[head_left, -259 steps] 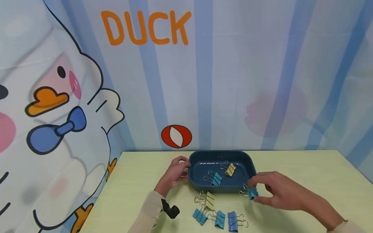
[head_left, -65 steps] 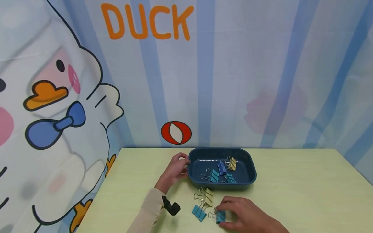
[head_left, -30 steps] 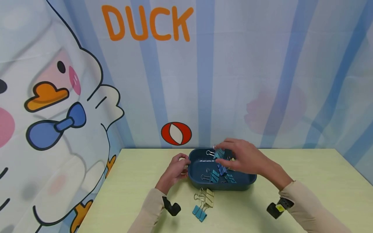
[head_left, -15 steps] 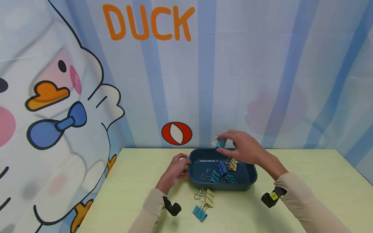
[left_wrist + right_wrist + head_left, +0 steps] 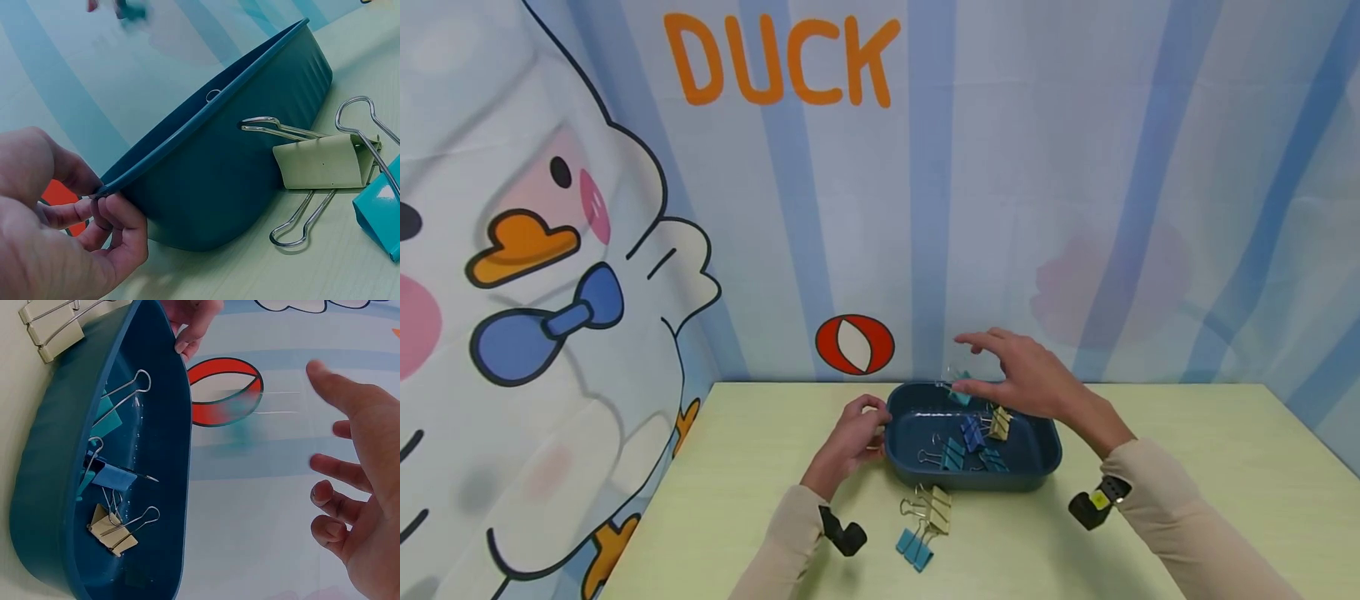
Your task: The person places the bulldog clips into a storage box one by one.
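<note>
My left hand (image 5: 850,437) pinches the left rim of a dark blue tray (image 5: 940,481); the left wrist view shows thumb and fingers (image 5: 128,231) curled over its edge. Above the tray's back part, my right hand (image 5: 1026,379) has its fingers spread apart. A teal binder clip (image 5: 960,392), blurred in the right wrist view, is in the air just off those fingertips, with nothing gripping it. Inside the tray lie two teal binder clips (image 5: 953,454), a blue binder clip (image 5: 972,433) and a pale yellow binder clip (image 5: 999,423).
On the pale table (image 5: 760,467), a larger yellow binder clip (image 5: 938,510) stands in front of the tray, with a teal binder clip (image 5: 915,550) against it. A printed curtain (image 5: 1015,167) hangs right behind the tray. Both wrists wear black cameras (image 5: 850,539).
Earlier, my right hand put a teal and a blue clip into the tray. It then lifted another teal clip from the table over the tray and has just let it go. My left hand stays put.
</note>
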A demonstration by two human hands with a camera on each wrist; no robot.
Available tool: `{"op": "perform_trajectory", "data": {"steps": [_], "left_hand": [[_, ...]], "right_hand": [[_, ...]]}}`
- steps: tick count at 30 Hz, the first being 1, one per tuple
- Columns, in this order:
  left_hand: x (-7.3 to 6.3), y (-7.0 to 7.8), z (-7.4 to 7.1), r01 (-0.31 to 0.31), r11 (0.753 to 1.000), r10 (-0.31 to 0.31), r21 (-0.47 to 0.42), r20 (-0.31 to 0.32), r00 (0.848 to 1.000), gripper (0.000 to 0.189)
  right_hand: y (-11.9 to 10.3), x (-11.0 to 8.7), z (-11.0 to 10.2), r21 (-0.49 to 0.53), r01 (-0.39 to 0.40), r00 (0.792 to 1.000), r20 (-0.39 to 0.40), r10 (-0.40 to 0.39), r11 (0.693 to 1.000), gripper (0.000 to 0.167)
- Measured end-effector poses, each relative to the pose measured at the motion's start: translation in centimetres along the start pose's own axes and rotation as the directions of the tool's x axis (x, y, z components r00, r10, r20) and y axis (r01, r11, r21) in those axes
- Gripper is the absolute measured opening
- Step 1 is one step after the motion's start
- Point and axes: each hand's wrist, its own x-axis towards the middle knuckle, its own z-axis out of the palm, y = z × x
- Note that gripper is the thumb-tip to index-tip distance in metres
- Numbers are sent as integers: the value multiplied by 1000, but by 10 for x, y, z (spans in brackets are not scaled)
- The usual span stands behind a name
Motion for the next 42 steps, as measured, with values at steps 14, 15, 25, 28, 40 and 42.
{"op": "perform_trajectory", "data": {"steps": [14, 15, 25, 28, 40, 42], "left_hand": [[-1, 0, 0, 25, 1000, -25, 0, 1, 1000, 21], [-1, 0, 0, 20, 1000, -20, 0, 4, 1000, 21], [0, 1, 0, 2, 1000, -2, 4, 18, 1000, 21], [1, 1, 0, 7, 1000, -7, 7, 10, 1000, 20], [-1, 1, 0, 5, 1000, -5, 2, 4, 1000, 21], [-1, 1, 0, 4, 1000, -4, 2, 3, 1000, 22]], "right_hand": [[-26, -34, 20, 49, 90, 989, 117, -96, 995, 75], [-29, -36, 23, 58, 103, 985, 131, -110, 993, 74], [-42, -65, 57, 132, 143, 933, 311, -178, 981, 60], [-43, -73, 66, 112, 130, 932, 326, -160, 985, 59], [-47, -89, 87, 93, 32, 944, 325, -61, 995, 62], [-47, -90, 92, 80, 11, 940, 338, -37, 997, 64]]}}
